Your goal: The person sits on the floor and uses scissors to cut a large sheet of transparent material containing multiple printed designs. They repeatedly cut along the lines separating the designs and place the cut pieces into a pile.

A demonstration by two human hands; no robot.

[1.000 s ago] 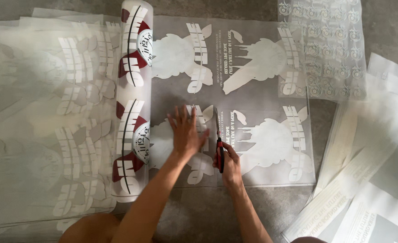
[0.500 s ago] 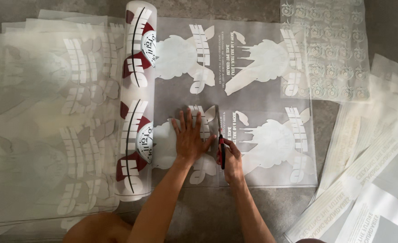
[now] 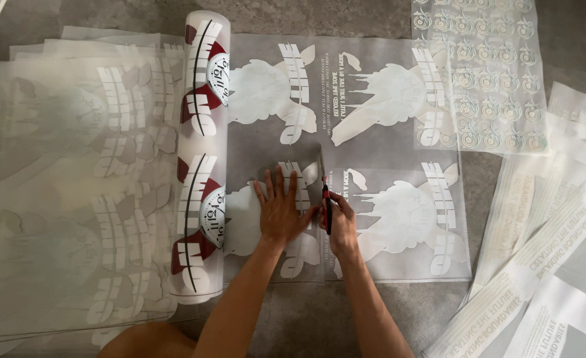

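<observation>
1. Head view: left hand point(image 3: 281, 211) lies flat, fingers spread, pressing the film point(image 3: 372, 142) on the floor.
2. Right hand point(image 3: 339, 222), just beside it, grips the scissors point(image 3: 324, 192), blades in the film.
3. Roll point(image 3: 201, 156) lies left of both hands.

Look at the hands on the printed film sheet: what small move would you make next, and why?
Probably push the scissors a little further up the sheet's middle. The right hand holds them between two white printed shapes, the film sheet above the blades looks uncut, and the left hand lies flat, pinning the sheet beside the cut.
</observation>
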